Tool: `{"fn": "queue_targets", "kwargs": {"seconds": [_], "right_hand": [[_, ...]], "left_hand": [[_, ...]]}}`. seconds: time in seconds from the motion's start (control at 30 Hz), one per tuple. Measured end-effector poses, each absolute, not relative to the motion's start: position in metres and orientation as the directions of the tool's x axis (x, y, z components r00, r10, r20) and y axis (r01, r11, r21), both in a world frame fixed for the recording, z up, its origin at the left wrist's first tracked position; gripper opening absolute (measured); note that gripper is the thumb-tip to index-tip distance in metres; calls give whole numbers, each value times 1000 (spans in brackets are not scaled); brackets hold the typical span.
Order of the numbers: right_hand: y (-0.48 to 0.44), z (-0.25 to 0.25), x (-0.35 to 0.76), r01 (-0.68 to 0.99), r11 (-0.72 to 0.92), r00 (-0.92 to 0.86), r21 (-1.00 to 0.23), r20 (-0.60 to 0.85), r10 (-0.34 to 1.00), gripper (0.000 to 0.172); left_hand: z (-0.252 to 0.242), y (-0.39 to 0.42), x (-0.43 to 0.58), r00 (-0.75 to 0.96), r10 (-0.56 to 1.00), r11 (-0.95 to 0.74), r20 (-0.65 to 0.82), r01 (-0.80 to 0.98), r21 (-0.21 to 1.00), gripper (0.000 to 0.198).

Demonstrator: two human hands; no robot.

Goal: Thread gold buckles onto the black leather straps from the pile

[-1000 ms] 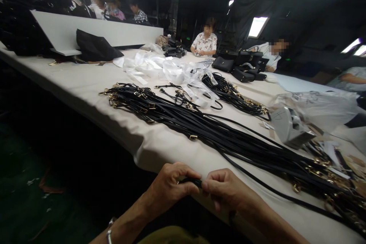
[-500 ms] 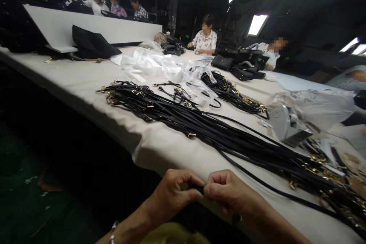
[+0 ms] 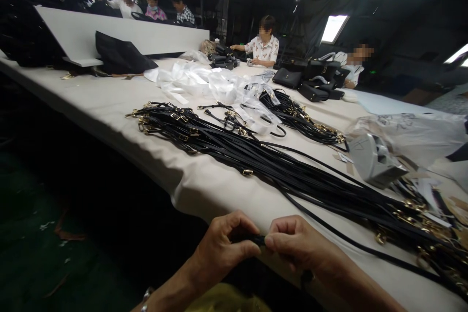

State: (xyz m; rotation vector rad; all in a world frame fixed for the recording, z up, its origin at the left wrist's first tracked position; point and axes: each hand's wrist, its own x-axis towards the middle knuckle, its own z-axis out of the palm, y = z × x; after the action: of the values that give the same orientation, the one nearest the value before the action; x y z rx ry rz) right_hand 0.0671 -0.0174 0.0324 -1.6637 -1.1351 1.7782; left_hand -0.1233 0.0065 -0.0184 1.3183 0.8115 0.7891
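Note:
My left hand [image 3: 223, 246] and my right hand [image 3: 298, 246] meet at the near edge of the white-covered table [image 3: 120, 107]. Both are closed in a pinch on a thin black strap [image 3: 252, 239], of which only a short dark piece shows between the fingertips. Just beyond them a long bundle of black straps [image 3: 278, 170] with gold buckles lies diagonally across the table, buckled ends at the left and at the far right.
A grey tape dispenser [image 3: 373, 161] stands at the right, with clear plastic bags [image 3: 413, 131] behind it. More straps [image 3: 296, 117], white plastic wrap [image 3: 204, 83] and black handbags [image 3: 310, 83] lie farther back. Several people sit at the far side.
The view has shifted slightly. My hands stay pinched together on the strap, with the fingers working it a little.

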Motion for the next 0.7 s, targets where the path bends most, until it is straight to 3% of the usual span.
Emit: {"fn": "queue_targets", "kwargs": {"seconds": [0.1, 0.2, 0.3, 0.37, 0.4, 0.47, 0.5, 0.57, 0.63, 0.7], "right_hand": [[-22, 32, 68, 283, -519, -145, -807, -571, 808, 22], [-29, 31, 68, 458, -419, -119, -784, -521, 845, 17], [-34, 30, 70, 582, -339, -119, -739, -490, 863, 16], [-34, 28, 72, 522, -371, -128, -768, -501, 856, 18], [-34, 26, 73, 452, -415, -132, -790, -519, 845, 20], [-33, 20, 76, 264, -508, -159, -820, -557, 815, 24], [-33, 17, 76, 168, -544, -177, -822, -568, 804, 27], [-34, 11, 77, 10, -590, -218, -807, -578, 787, 31], [-36, 7, 76, -94, -610, -251, -787, -574, 780, 32], [-38, 5, 76, -135, -614, -272, -778, -567, 778, 32]], "left_hand": [[-24, 11, -119, 606, 765, 353, -218, -112, 929, 20], [-36, 16, -118, 750, 574, 596, -329, -107, 796, 26], [-38, 17, -119, 809, 463, 651, -362, -34, 758, 32], [-33, 15, -120, 787, 514, 511, -342, 38, 859, 30], [-31, 12, -120, 757, 587, 357, -289, 79, 931, 27], [-27, 8, -121, 693, 720, -107, -31, 155, 982, 22], [-27, 5, -121, 672, 725, -357, 151, 179, 917, 22], [-31, 3, -121, 669, 597, -718, 443, 198, 668, 21], [-36, 2, -121, 689, 479, -852, 544, 214, 479, 21], [-37, 2, -122, 705, 488, -840, 515, 219, 496, 24]]}}
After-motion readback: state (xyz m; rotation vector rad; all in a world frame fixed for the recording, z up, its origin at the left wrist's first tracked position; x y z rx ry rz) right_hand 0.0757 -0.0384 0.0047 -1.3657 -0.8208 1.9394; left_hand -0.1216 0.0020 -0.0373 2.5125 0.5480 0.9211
